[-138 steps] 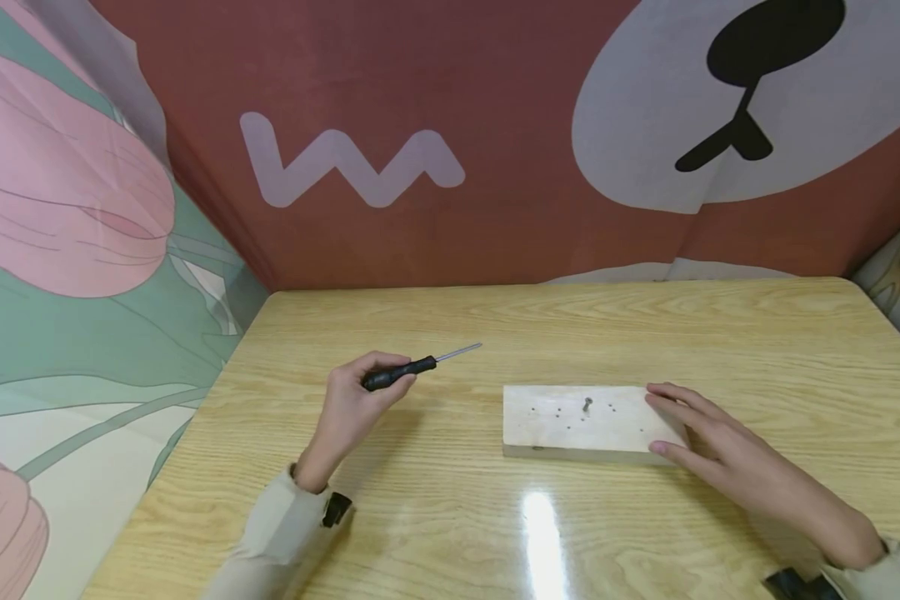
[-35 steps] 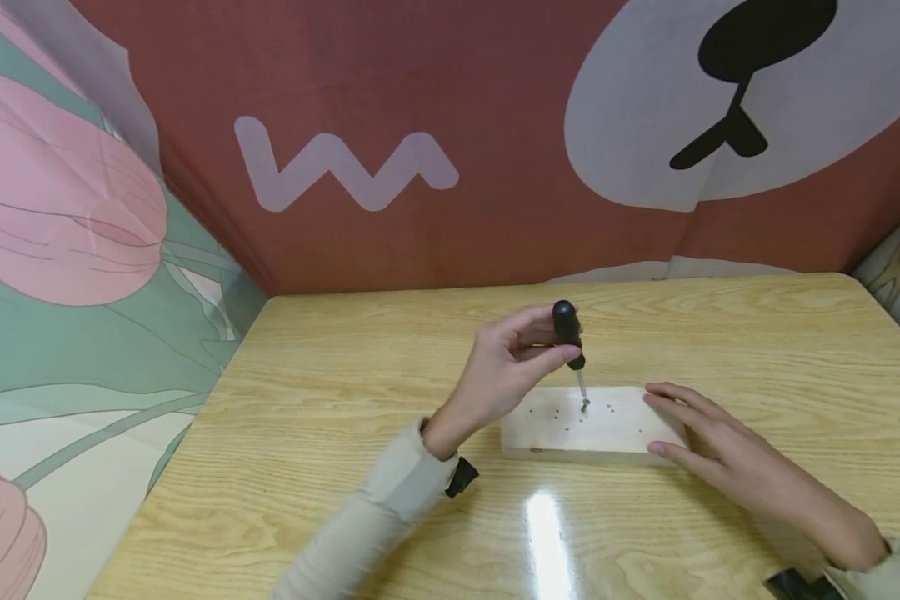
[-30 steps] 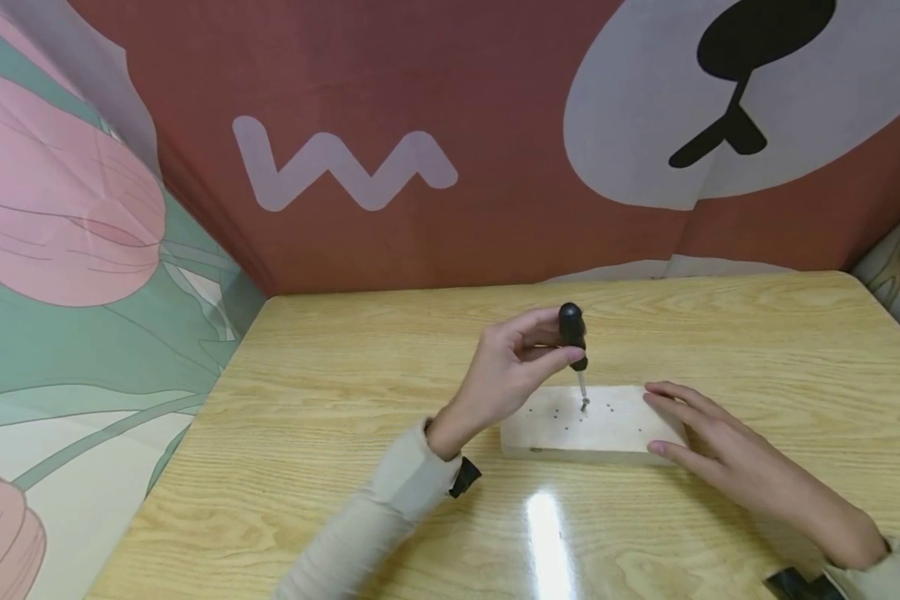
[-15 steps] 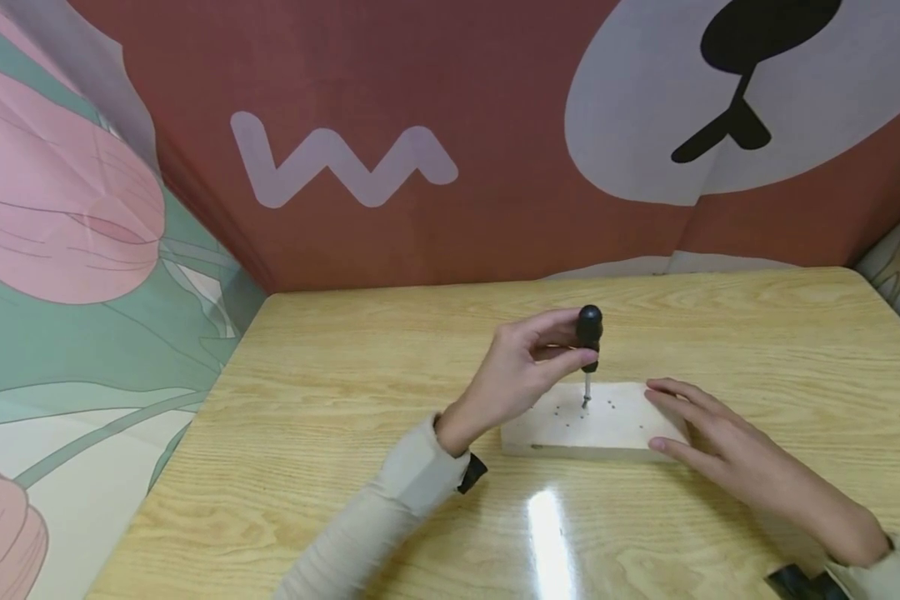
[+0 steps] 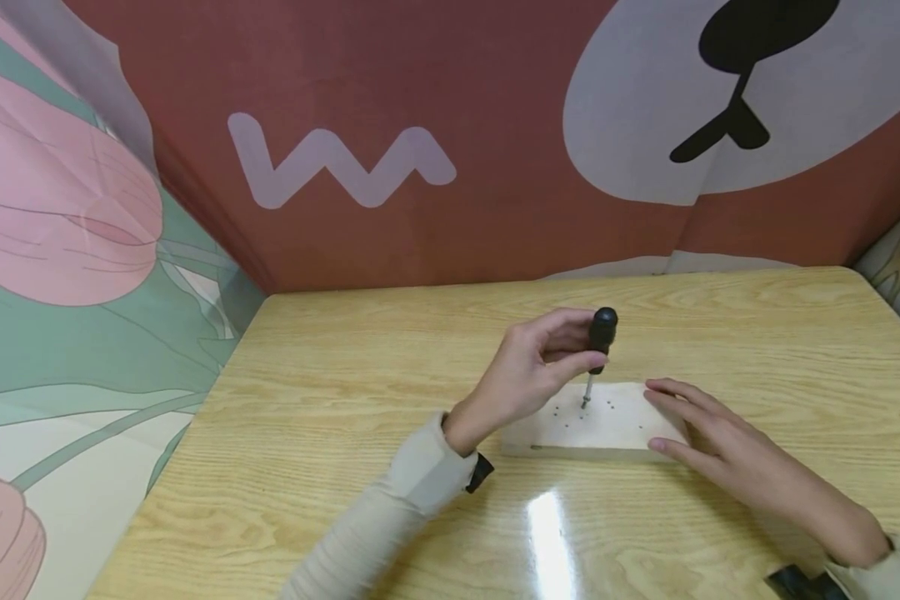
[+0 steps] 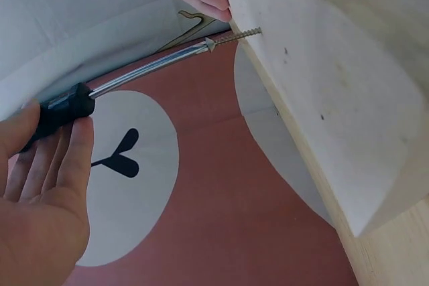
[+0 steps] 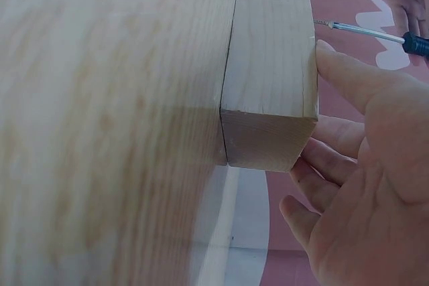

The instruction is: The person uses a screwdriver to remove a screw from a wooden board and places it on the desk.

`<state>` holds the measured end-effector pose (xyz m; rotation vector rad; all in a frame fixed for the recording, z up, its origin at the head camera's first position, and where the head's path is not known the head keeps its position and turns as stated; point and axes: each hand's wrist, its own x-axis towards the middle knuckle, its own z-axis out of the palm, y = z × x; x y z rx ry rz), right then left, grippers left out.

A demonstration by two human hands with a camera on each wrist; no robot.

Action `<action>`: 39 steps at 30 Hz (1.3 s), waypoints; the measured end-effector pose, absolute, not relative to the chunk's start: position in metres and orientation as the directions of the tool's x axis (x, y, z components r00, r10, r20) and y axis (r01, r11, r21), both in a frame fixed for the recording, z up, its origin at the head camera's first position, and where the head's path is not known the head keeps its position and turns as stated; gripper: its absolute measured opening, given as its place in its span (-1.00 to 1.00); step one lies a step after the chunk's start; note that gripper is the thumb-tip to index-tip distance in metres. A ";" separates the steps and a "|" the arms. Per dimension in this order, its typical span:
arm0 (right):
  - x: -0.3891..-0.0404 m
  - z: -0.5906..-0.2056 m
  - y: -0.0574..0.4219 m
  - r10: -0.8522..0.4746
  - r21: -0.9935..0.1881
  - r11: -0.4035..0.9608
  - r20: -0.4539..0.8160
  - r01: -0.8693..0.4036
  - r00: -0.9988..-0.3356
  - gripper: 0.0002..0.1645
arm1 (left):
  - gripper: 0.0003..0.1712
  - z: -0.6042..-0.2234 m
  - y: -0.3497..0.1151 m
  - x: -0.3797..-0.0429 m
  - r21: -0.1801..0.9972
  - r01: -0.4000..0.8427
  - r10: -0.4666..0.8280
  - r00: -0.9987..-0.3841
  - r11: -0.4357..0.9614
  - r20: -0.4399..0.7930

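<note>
My left hand (image 5: 528, 367) holds a screwdriver (image 5: 603, 330) by its black handle, between thumb and fingers. Its metal shaft (image 6: 151, 68) meets the head of a screw (image 6: 236, 37), and the tool leans slightly to the right in the head view. The screw's tip stands in the face of a pale wooden block (image 5: 607, 433), with much of its thread showing. Small holes dot that face. My right hand (image 5: 727, 446) grips the block's right end, thumb at the near side and fingers at the far side. In the right wrist view the thumb (image 7: 348, 75) lies along the block's edge.
The block lies flat on a wood-grain table (image 5: 345, 350). A red printed cloth (image 5: 420, 233) hangs behind the table's far edge, and a floral cloth (image 5: 67, 208) hangs at the left. Light glares on the tabletop in front of the block.
From the left, my left hand has brought the screwdriver over to the screw. During the last second its handle has swung rightward while the tip stays at the screw. My right hand stays in place.
</note>
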<state>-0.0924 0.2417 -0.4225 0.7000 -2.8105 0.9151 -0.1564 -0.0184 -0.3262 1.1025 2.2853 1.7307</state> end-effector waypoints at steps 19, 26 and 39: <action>-0.091 -0.424 0.243 -0.377 -0.528 0.740 0.186 -0.416 -0.907 -0.31 | -0.56 -0.340 -0.012 -0.153 0.885 0.464 0.509 -0.754 -0.037 0.416; -0.092 -0.423 0.243 -0.378 -0.518 0.748 0.183 -0.416 -0.908 -0.31 | -0.51 -0.338 -0.015 -0.154 0.909 0.415 0.543 -0.754 -0.045 0.371; -0.093 -0.423 0.243 -0.375 -0.520 0.752 0.167 -0.405 -0.912 -0.30 | -0.52 -0.338 -0.013 -0.156 0.901 0.432 0.478 -0.783 -0.041 0.398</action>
